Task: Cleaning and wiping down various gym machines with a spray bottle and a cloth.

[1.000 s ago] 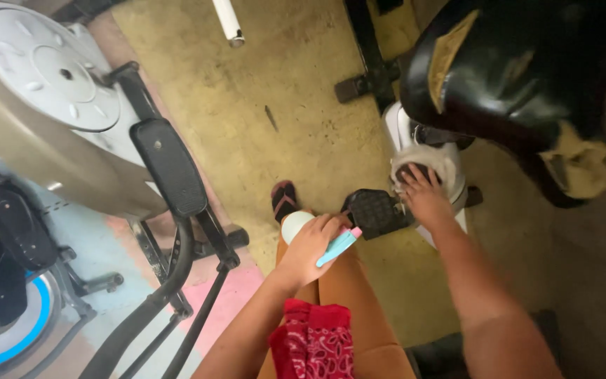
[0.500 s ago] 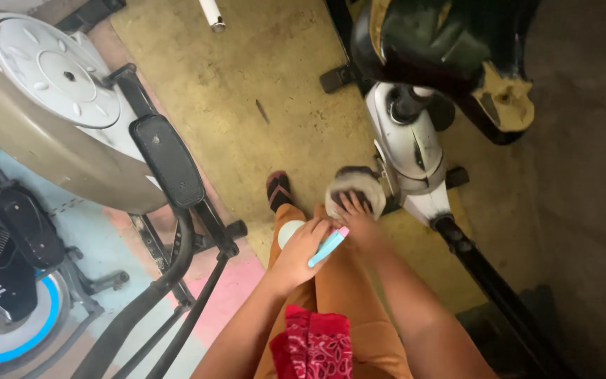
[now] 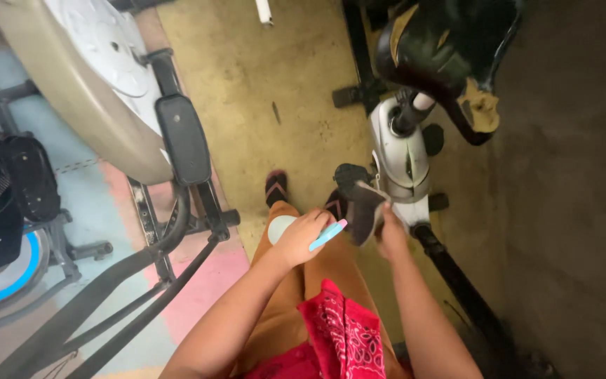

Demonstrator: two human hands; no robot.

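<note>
My left hand point(image 3: 301, 237) is closed around a small white bottle point(image 3: 279, 226) with a light blue stick-like part point(image 3: 327, 235) pointing right. It hangs over my orange-brown trouser leg. My right hand point(image 3: 390, 237) grips a dark grey cloth point(image 3: 365, 209) just below the black pedal point(image 3: 349, 175) of an exercise bike. The cloth hangs beside the bike's grey-white housing point(image 3: 402, 151). Whether it touches the pedal is unclear. A red patterned bandana point(image 3: 345, 330) hangs at my waist.
The bike's torn black seat point(image 3: 450, 49) is at the top right, with its frame bar point(image 3: 457, 281) running to the lower right. An elliptical trainer with a beige flywheel cover point(image 3: 71, 91) and black footplate point(image 3: 184, 137) stands to the left. My sandalled feet point(image 3: 276, 188) are on yellowish floor.
My right hand has come back from the bike's housing towards my legs and now holds the grey cloth by the pedal. My left hand keeps the bottle. The view has swung.
</note>
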